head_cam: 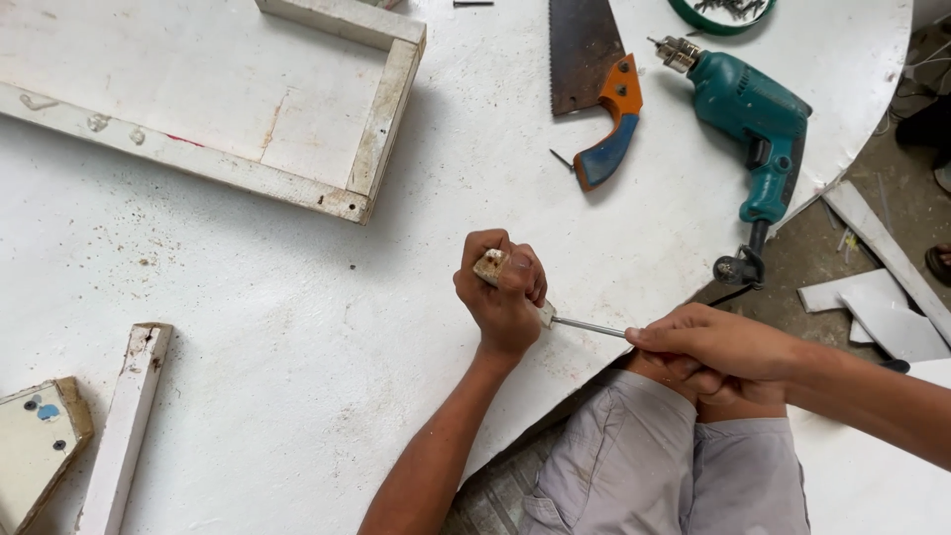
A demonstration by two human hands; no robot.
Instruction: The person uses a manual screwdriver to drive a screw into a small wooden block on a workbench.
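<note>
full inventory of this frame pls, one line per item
table: 1, white, round-edged, fills most of the view
wooden frame: 1, white, top left
handsaw: 1, orange and blue handle, top centre
electric drill: 1, teal, top right
green ring: 1, top edge, cut off
wood batten: 1, white, lower left
panel piece: 1, white, bottom left corner
board scraps: several, white, on floor at right
screwdriver: 1, metal shaft, between hands
left hand: grips handle
right hand: pinches shaft tip

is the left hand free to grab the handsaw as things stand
Probably not: the left hand is closed around a tool handle. The handsaw lies unobstructed on the white table beyond it.
</note>
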